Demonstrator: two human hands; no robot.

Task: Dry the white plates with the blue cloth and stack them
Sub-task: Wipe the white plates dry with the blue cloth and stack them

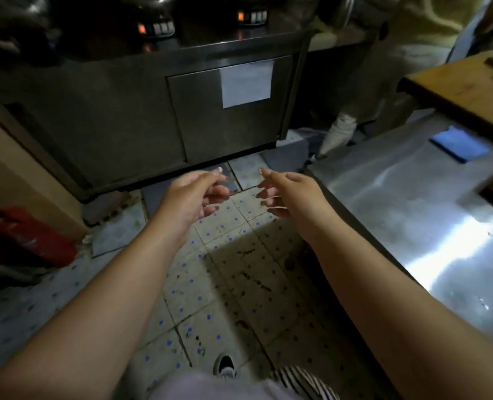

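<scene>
Both my arms reach forward over the tiled floor. My left hand (194,194) and my right hand (285,192) face each other a short gap apart, fingers loosely spread, and neither holds anything. A folded blue cloth (459,142) lies on the steel counter (412,203) at the right, well beyond my right hand. No white plates are in view.
A steel cabinet (158,111) with a paper label stands ahead, cookers with lit switches on top. A wooden board (464,82) overhangs the counter at the far right. Another person's leg (339,131) stands beyond the counter. A red canister (28,238) lies on the floor, left.
</scene>
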